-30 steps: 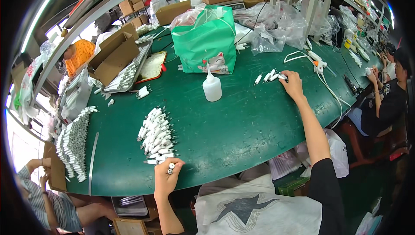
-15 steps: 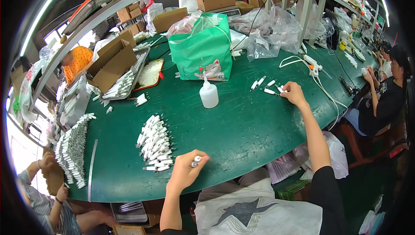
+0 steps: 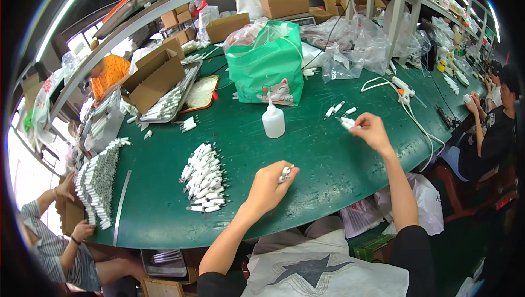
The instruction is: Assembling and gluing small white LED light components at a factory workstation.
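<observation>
My left hand (image 3: 269, 186) is closed around a few small white tubular pieces (image 3: 284, 174), whose ends show between the thumb and fingers, just above the green table. Farther right, my right hand (image 3: 373, 133) pinches a white tubular piece (image 3: 348, 123) with a thin dark tip. A few loose white pieces (image 3: 334, 109) lie just beyond it. Left of my left hand spreads a heap of the same white pieces (image 3: 203, 179) with thin metal tips. A white squeeze bottle (image 3: 273, 122) with a narrow nozzle stands upright between my hands, farther back.
Behind the bottle stands a green bag (image 3: 265, 73). A larger stack of white tubes (image 3: 101, 182) and a metal strip (image 3: 122, 209) lie left, near a co-worker's hands (image 3: 82, 230). A white power strip (image 3: 403, 92) with its cord lies right. Cartons (image 3: 156, 73) and trays fill the back left.
My left hand has moved right and away from me with the white pieces. The right hand has drawn slightly nearer, bringing a white piece from the loose group. The view has shifted slightly.
</observation>
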